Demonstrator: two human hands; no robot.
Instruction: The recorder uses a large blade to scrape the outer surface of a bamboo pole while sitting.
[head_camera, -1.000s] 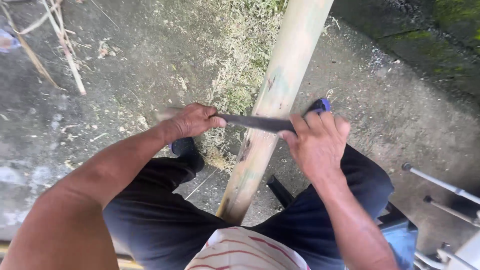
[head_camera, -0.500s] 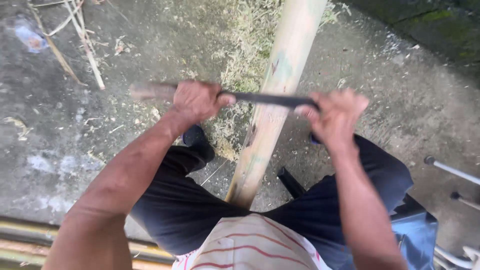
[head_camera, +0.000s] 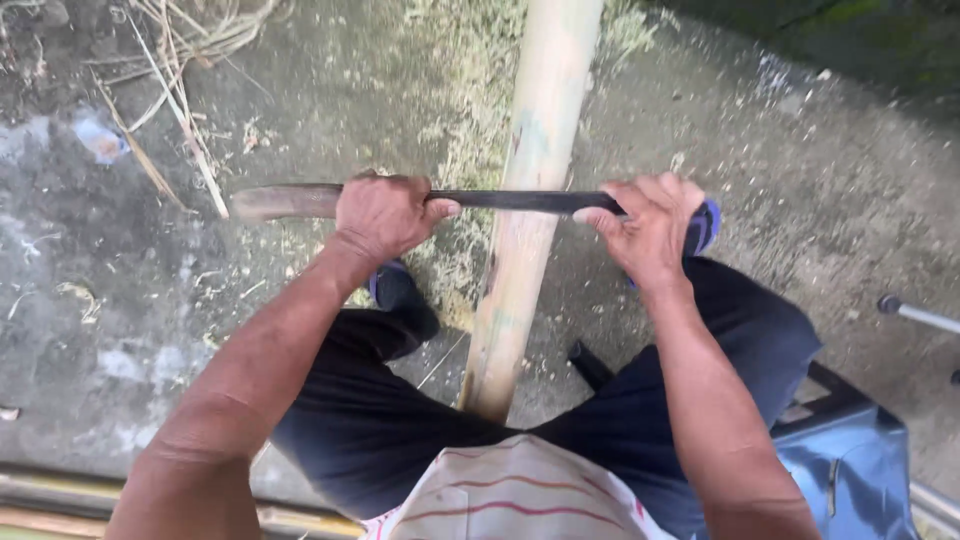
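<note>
Concrete ground with dry stalks (head_camera: 170, 90) at upper left lies below. At frame centre, a blade (head_camera: 500, 200) crosses a bamboo pole (head_camera: 525, 200); left hand (head_camera: 385, 215) grips its handle, right hand (head_camera: 650, 225) pinches its far end.

blue plastic stool (head_camera: 850, 455), dry stalks (head_camera: 175, 105), concrete ground (head_camera: 830, 170)

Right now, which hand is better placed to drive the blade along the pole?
Probably left: left hand wraps the knife's wooden handle. Right hand only pinches the blade past the bamboo pole.
</note>
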